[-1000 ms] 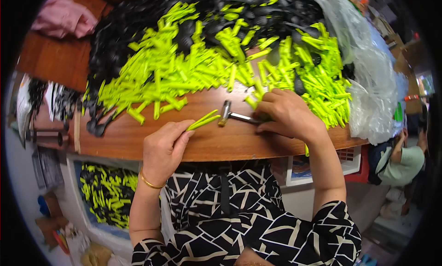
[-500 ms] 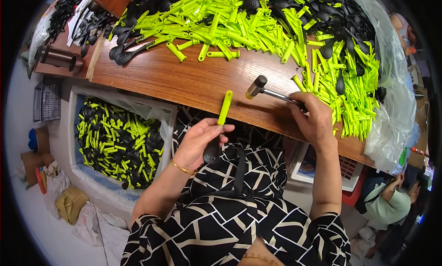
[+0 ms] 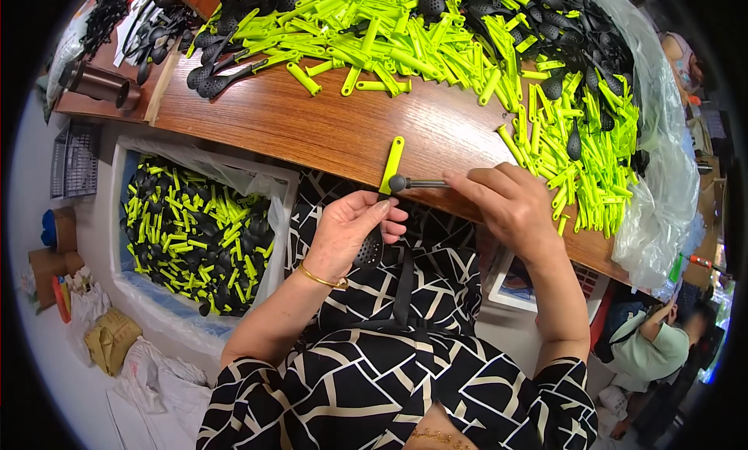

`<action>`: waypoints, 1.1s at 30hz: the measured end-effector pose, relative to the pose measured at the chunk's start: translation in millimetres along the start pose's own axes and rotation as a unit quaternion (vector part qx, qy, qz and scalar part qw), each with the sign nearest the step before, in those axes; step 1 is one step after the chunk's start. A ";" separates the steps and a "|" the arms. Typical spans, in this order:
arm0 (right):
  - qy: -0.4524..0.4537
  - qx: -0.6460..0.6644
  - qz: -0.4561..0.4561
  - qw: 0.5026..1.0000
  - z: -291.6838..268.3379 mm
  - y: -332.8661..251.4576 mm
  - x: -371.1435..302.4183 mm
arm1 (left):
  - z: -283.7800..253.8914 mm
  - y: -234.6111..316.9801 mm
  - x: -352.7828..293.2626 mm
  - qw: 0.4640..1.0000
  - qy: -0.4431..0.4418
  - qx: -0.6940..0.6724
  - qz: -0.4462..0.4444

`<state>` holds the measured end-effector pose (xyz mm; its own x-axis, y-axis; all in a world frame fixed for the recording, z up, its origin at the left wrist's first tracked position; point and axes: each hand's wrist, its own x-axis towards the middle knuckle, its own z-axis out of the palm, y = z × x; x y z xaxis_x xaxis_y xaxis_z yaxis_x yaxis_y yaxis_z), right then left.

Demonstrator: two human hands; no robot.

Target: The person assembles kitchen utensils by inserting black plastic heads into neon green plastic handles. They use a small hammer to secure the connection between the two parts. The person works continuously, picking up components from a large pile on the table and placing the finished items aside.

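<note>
My left hand point(image 3: 360, 225) is closed around the black neck of a slotted spoon point(image 3: 369, 251), whose perforated bowl hangs below my fingers. Its lime-green handle point(image 3: 393, 160) points away from me over the table's front edge. In my right hand point(image 3: 510, 210) is a small hammer point(image 3: 425, 183), held sideways with its shaft pointing left. The hammer's dark round head overlaps the lower end of the green handle, just above my left fingertips; I cannot tell whether they touch. Part of the hammer's grip is hidden in my right palm.
Loose lime-green handles point(image 3: 405, 56) are heaped across the brown wooden table point(image 3: 327, 127), with black spoon heads point(image 3: 555, 84) among them. Left below stands a lined bin point(image 3: 118, 240) of green-handled spoons. A brown cylinder point(image 3: 105, 88) lies at far left. Another person point(image 3: 650, 345) is at right.
My right hand has brought the hammer head left and down onto the handle's lower end. My left hand has shifted slightly right with the spoon, and the bowl's holes now show.
</note>
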<state>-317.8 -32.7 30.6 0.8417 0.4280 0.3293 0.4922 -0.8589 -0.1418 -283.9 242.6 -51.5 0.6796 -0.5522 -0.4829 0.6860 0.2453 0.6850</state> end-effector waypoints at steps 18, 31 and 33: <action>0.004 0.181 0.154 0.971 13.9 4.2 -15.1 | -1.1 -3.8 -9.1 0.999 0.044 0.002 -0.012; -0.066 0.094 0.092 0.989 -1.2 12.9 -3.4 | -4.5 -1.9 8.5 0.992 0.047 0.097 0.058; -0.073 0.142 0.170 0.972 3.8 17.3 -12.2 | -6.0 1.6 6.3 0.993 0.039 0.100 0.045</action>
<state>-318.8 -51.7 20.6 0.9789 0.1858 0.0845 0.2034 -0.8544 -0.4782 -276.9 244.3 -56.7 0.7597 -0.4691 -0.4503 0.5615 0.1242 0.8181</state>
